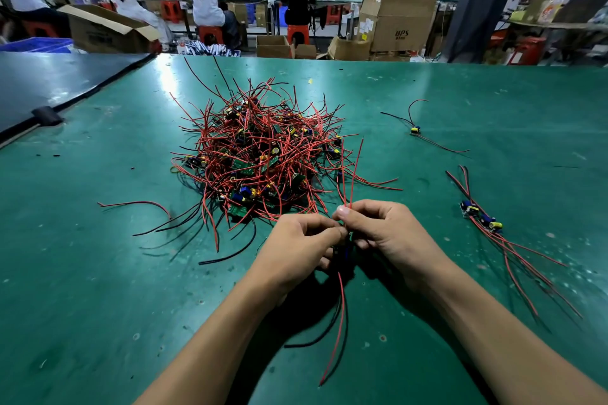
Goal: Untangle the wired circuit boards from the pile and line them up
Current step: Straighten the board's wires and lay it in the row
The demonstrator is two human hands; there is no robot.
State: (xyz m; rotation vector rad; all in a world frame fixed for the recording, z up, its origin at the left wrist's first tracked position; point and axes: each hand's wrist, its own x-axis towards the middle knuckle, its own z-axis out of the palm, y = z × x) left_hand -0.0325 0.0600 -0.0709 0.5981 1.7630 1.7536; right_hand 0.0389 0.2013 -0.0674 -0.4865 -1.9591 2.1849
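Wired circuit board [344, 248], mostly hidden, is held between my two grips just in front of the pile [260, 158], above the green worktop [493, 92]. My right grip [385, 233] pinches its red leads [354, 171], which stand upward. My left grip [296, 246] curls onto the board end, and further leads hang below. Step in hand, as I judge it: straightening one separated unit. The next move calls for carrying it right and laying it parallel to the sorted boards [480, 217].
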